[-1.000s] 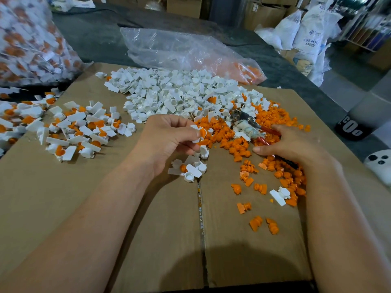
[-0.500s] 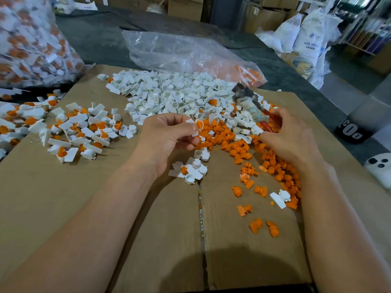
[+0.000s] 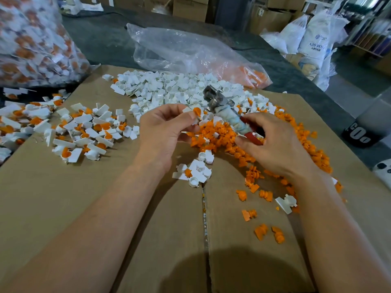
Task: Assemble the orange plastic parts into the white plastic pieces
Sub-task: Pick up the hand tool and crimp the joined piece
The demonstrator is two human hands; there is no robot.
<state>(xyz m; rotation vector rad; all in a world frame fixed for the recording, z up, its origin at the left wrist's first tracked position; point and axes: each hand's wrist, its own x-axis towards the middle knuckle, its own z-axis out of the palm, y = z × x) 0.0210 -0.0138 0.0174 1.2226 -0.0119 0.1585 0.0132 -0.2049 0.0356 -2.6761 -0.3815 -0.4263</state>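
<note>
orange parts (image 3: 218, 137) near cardboard edge (image 3: 338, 149)

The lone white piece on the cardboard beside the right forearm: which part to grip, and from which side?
I would pinch the white piece by its flat rectangular tab, across the long edges, coming from above and the left. The tab lies flat on the cardboard with bare space there; the round cup end sits close to the right forearm.
</note>
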